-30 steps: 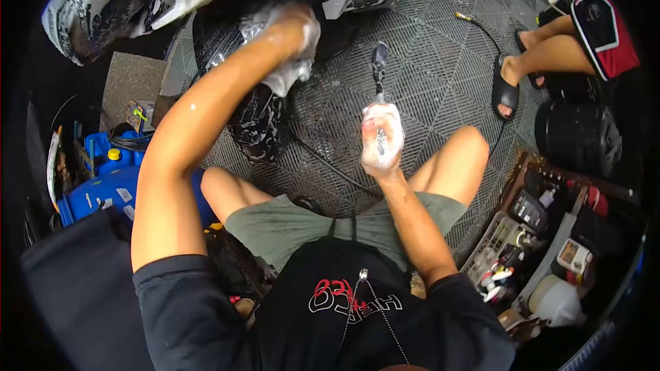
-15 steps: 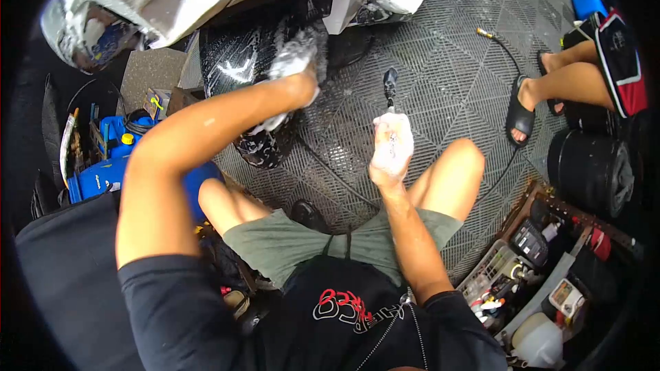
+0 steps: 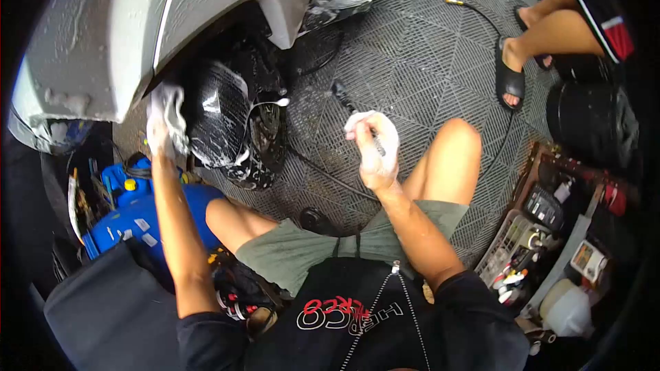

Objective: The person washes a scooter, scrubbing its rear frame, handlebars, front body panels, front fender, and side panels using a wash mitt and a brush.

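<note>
Foamy cloth (image 3: 178, 125) beside black cover (image 3: 218, 113); dark-handled tool (image 3: 343, 97) in the right hand (image 3: 378, 158).
The left hand (image 3: 159, 130) is closed on the cloth, at the left side of the cover, near the lower edge of the grey vehicle body (image 3: 113, 34); whether the cloth touches the cover cannot be told. The right hand, well apart from the left, is clamped around the tool (its handle end points away from the wearer), above the grid floor (image 3: 419, 62).

The top edge crops the vehicle (image 3: 103, 27) and another person's shorts (image 3: 599, 3), while the right hand (image 3: 378, 151) hides the tool's (image 3: 342, 94) middle.
</note>
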Available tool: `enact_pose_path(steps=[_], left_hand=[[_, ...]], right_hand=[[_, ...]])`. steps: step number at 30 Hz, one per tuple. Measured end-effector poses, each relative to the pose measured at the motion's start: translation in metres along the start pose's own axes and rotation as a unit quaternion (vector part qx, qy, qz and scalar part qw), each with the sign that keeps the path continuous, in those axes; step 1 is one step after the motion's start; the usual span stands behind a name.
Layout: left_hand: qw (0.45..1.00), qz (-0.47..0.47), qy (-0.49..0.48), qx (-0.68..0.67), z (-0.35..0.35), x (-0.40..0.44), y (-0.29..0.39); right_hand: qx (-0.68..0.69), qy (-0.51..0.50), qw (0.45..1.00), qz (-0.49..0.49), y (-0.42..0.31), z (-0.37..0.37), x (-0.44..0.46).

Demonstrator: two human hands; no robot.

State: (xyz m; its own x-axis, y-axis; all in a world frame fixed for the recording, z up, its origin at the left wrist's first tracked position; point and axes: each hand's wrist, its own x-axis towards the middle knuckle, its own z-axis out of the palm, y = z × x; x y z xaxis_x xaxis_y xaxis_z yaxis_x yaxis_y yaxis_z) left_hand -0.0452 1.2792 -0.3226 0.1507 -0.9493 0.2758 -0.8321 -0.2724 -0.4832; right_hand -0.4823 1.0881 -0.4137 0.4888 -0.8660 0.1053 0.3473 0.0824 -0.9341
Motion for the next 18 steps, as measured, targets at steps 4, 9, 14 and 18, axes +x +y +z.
enact_pose_path(steps=[4, 9, 14, 18], left_hand=[[0.925, -0.344, -0.104, -0.123, -0.087, -0.031, 0.097], [0.982, -0.181, 0.056, 0.020, -0.169, -0.059, 0.186], [0.934, -0.198, 0.102, -0.281, -0.182, -0.008, 0.272], [0.204, -0.417, -0.009, -0.886, -0.151, 0.053, 0.301]], right_hand=[[-0.070, -0.090, 0.993, 0.036, -0.019, 0.006, -0.007], [-0.109, -0.103, 0.983, -0.111, -0.052, 0.025, -0.018], [-0.132, -0.109, 0.943, -0.285, -0.091, 0.034, -0.031], [-0.309, -0.152, 0.896, -0.279, -0.056, 0.017, -0.011]])
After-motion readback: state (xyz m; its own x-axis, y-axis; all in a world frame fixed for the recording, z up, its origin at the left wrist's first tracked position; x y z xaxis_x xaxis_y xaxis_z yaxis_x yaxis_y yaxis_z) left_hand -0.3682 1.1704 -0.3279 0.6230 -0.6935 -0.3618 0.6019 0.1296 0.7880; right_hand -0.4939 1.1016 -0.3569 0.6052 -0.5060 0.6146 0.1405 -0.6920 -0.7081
